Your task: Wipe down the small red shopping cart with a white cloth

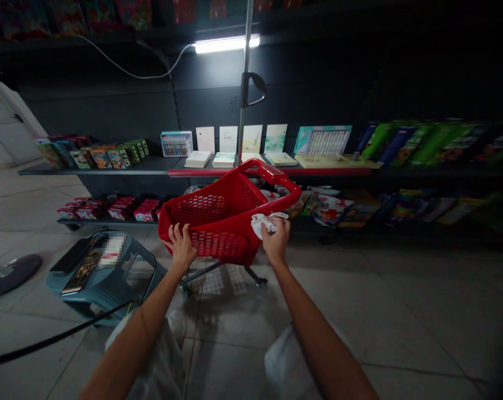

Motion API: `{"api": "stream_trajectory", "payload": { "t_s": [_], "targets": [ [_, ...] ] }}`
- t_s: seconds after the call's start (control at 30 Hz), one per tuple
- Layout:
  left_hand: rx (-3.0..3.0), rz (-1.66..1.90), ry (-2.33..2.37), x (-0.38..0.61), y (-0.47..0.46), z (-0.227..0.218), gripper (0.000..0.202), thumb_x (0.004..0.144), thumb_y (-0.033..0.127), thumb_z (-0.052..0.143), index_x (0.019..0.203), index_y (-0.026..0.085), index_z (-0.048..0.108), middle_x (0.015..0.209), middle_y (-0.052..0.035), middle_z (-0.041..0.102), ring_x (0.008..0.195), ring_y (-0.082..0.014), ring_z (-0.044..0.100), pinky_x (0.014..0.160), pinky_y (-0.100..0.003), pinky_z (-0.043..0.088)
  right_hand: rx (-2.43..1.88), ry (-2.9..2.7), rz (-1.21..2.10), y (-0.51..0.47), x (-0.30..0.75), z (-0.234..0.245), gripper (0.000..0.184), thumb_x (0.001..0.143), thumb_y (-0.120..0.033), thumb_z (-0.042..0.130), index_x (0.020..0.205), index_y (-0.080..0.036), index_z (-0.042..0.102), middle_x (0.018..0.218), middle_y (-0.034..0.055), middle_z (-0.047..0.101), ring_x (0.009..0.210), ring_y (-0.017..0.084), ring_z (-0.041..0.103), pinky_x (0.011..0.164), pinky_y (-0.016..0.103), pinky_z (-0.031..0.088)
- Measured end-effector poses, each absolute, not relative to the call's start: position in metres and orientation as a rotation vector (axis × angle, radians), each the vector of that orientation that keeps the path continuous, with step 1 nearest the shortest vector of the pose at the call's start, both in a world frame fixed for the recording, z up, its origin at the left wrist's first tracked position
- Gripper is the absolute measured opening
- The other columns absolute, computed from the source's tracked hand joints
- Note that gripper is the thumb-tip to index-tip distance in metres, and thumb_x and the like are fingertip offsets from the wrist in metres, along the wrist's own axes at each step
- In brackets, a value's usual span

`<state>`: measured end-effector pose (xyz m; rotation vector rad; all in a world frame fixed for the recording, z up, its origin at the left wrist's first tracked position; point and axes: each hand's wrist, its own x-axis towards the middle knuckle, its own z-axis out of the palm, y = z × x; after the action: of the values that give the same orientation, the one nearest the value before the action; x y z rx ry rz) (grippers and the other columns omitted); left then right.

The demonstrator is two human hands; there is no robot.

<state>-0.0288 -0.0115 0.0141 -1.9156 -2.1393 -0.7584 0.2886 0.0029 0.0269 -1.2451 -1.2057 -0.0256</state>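
Note:
A red plastic shopping cart (220, 225) with perforated basket walls stands in front of me, its push handle (276, 176) at the upper right. My left hand (180, 247) grips the near rim toward the cart's left end, fingers curved over the edge. In my right hand (276, 236) is a crumpled white cloth (265, 223), pinched and pressed against the cart's side just below the handle. Part of the cloth is hidden by the fingers. The inside of the basket shows only in part.
A grey-blue stool (110, 289) at left carries a phone (84, 272) and other flat items. A black cable (60, 338) crosses lower left. Behind the cart, a shelf (143, 165) bears books and boxes; snack bags (328, 208) lie below. A pole (244, 122) rises behind the cart.

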Motion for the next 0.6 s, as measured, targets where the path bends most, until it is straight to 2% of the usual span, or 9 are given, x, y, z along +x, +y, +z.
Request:
{"api": "stream_trajectory", "payload": {
  "t_s": [0.37,0.6],
  "targets": [
    [-1.899,-0.765,-2.132,-0.033,-0.011,0.018,0.063,0.088,0.031,0.066,0.147,0.023,0.046,0.156,-0.0175,0.041,0.155,-0.0379,0.023,0.121,-0.078,0.023,-1.330,-1.201,0.062,0.011,0.290,-0.013,0.023,0.084,-0.032,0.062,0.104,-0.021,0.058,0.111,0.0111,0.057,0.108,0.026,0.057,0.105,0.043,0.046],
    [-1.889,-0.783,-2.167,-0.031,-0.012,0.020,0.061,0.089,0.030,0.064,0.146,0.022,0.047,0.155,-0.0180,0.042,0.155,-0.0382,0.022,0.121,-0.079,0.022,-1.437,-1.257,0.216,0.007,0.284,-0.041,0.027,0.076,-0.036,0.062,0.098,-0.021,0.057,0.108,0.0111,0.057,0.103,0.026,0.057,0.103,0.043,0.047]
  ]
}}
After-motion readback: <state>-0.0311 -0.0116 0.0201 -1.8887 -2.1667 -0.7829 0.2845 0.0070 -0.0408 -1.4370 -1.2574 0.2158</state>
